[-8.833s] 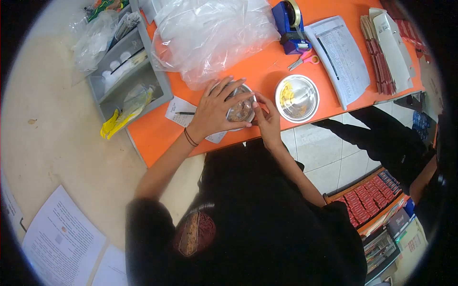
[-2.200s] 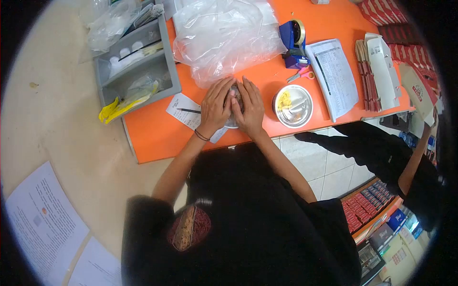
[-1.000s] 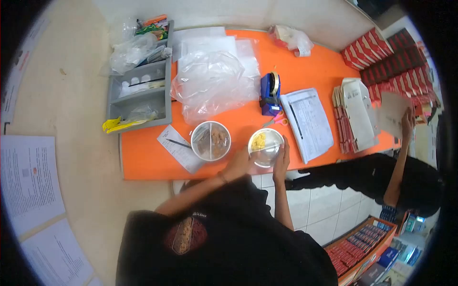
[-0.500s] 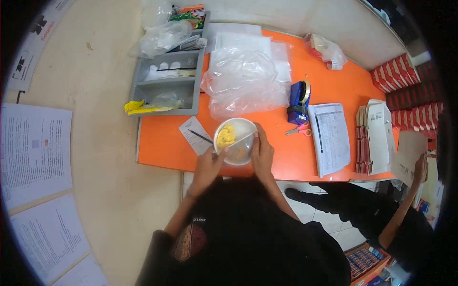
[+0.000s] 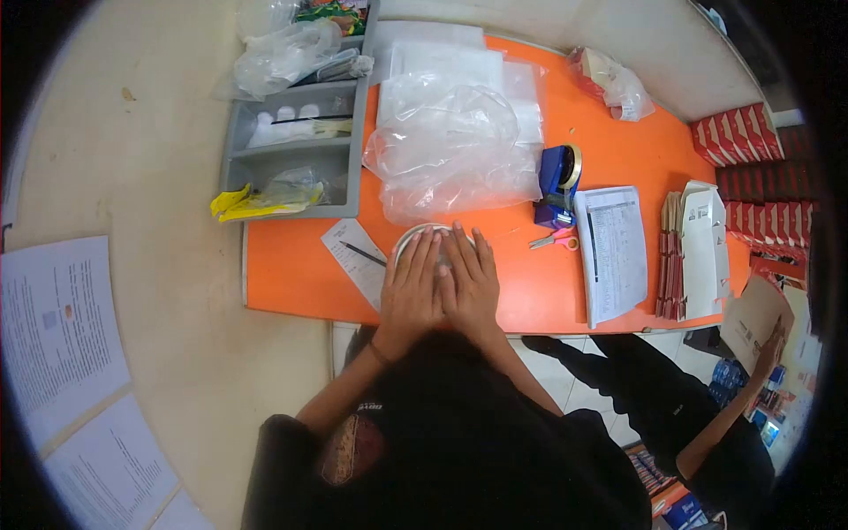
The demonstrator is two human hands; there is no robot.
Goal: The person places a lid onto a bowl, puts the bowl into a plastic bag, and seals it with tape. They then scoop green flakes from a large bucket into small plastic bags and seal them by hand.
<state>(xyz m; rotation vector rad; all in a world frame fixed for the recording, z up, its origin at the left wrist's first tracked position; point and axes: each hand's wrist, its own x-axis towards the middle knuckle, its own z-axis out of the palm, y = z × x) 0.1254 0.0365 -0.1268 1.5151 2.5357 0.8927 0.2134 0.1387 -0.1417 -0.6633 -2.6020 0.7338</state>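
My left hand [image 5: 412, 290] and my right hand [image 5: 469, 291] lie flat, side by side, over the top of a round white bowl [image 5: 404, 241]. Their fingers are stretched out and point away from me. Only a bit of the bowl's rim shows past the fingertips; its contents and any lid are hidden under my palms. Just left of the bowl, a dark pen [image 5: 362, 253] rests across a printed paper slip [image 5: 353, 265].
Clear plastic bags [image 5: 450, 146] cover the back of the orange table [image 5: 287, 274]. A grey divided tray [image 5: 352, 177] stands left. Rightward are a blue tape dispenser [image 5: 556, 185], scissors [image 5: 558, 238], printed sheets [image 5: 611, 256] and folded cartons [image 5: 702, 252]. Another person's hand [image 5: 774, 340] holds cardboard.
Both hands have moved from the bowl's sides to lie flat on top. The yellow food and half-folded clear lid seen earlier are now covered. The other person's cardboard has tilted.
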